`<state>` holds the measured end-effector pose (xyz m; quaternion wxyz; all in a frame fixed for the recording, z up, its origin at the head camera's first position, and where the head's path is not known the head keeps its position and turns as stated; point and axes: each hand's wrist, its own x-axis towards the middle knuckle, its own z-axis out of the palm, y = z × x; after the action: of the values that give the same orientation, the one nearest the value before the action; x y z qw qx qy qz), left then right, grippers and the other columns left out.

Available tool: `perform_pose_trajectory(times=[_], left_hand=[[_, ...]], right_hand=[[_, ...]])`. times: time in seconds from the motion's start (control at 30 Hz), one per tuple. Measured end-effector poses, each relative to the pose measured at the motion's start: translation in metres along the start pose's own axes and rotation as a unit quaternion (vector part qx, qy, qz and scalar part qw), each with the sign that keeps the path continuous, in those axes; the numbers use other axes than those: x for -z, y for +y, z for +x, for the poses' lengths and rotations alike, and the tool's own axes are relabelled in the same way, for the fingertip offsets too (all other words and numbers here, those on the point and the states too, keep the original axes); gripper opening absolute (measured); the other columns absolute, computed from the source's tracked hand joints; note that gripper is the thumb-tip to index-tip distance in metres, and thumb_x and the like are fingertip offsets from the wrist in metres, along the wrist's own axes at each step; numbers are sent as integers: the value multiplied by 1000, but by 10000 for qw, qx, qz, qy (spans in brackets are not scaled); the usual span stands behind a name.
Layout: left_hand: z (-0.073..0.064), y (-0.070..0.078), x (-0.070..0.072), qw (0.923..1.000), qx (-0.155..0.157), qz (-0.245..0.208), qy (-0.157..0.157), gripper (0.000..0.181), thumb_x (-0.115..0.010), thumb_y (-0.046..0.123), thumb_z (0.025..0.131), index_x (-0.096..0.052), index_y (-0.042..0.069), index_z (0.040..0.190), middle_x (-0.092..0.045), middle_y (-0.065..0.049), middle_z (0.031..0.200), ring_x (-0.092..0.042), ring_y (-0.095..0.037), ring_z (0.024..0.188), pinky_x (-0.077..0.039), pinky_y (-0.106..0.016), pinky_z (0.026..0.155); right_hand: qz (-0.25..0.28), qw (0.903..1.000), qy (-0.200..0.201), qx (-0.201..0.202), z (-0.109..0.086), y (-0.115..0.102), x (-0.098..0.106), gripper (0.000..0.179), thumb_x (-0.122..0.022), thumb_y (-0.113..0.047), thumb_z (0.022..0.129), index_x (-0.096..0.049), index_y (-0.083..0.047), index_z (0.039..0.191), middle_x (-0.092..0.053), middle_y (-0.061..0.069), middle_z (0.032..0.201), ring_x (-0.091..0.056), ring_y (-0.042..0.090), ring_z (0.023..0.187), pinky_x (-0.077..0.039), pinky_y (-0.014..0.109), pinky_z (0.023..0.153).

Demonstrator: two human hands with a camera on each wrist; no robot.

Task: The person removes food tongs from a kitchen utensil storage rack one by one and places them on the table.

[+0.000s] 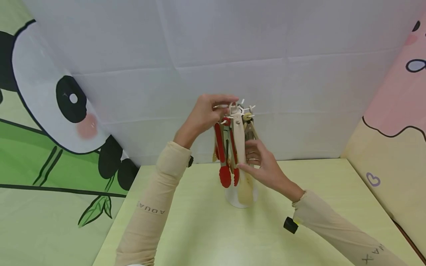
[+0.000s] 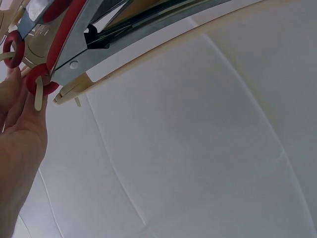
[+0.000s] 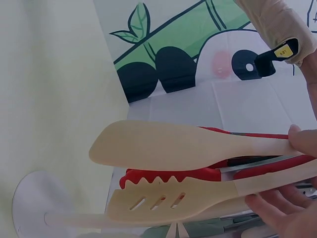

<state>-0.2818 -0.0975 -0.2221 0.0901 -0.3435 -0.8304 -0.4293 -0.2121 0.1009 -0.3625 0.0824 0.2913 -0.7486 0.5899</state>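
Note:
Pale beige spatula tongs (image 1: 239, 138) hang upright among other tongs on a white rack. My right hand (image 1: 264, 168) holds them around the middle. In the right wrist view, its thumb lies on the solid blade's arm and its fingers on the slotted blade's arm (image 3: 262, 182). At the top, my left hand (image 1: 208, 112) pinches at the ring end of the beige tongs, beside the rack's hooks; the exact contact is partly hidden. Just below that hand hang red-and-steel tongs (image 1: 225, 175), with red rings (image 2: 42, 82) in the left wrist view.
The rack's round white base (image 1: 234, 203) stands on a pale yellow table (image 1: 199, 221). More tongs with a yellow ring (image 1: 247, 117) hang at the right. A white sheet (image 1: 216, 59) rises behind, with cartoon-printed cloth (image 1: 66, 114) at the sides.

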Motion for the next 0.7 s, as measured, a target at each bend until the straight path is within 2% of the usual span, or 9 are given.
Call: perform_pose_trajectory(times=[0.1,0.27,0.57,0.7], left_hand=[[0,-1,-1,10000,25,17,14,32,-60,-2,89,-68,11,118,-64,-4,119,-60,-14,89,-41,-26,57],[1,-1,-1,10000,28,43,64,32,-61,-3,88,-69,10,117,-65,-3,117,-61,-8,94,-43,-25,60],[1,-2,-2,9999,-34,34,107,32,-61,-4,88,-69,8,116,-66,-6,116,-62,-9,97,-45,-24,62],[1,-2,-2,9999,-24,16,128,32,-60,-5,88,-69,8,116,-66,-5,114,-62,-9,95,-46,-24,63]], right_hand=[[77,10000,34,15,-1,-1,0,61,-74,-6,81,-40,-8,132,-56,12,115,-62,25,97,-53,34,81],[51,9999,119,27,-4,-6,1,63,-75,-5,80,-40,-8,133,-57,13,115,-63,27,96,-54,36,79],[-55,9996,258,91,-9,-16,3,65,-76,-3,78,-41,-8,133,-57,11,114,-61,23,99,-53,30,79],[-164,9995,271,58,-13,-39,5,64,-74,4,78,-41,-1,132,-57,17,114,-61,30,99,-53,35,79]])
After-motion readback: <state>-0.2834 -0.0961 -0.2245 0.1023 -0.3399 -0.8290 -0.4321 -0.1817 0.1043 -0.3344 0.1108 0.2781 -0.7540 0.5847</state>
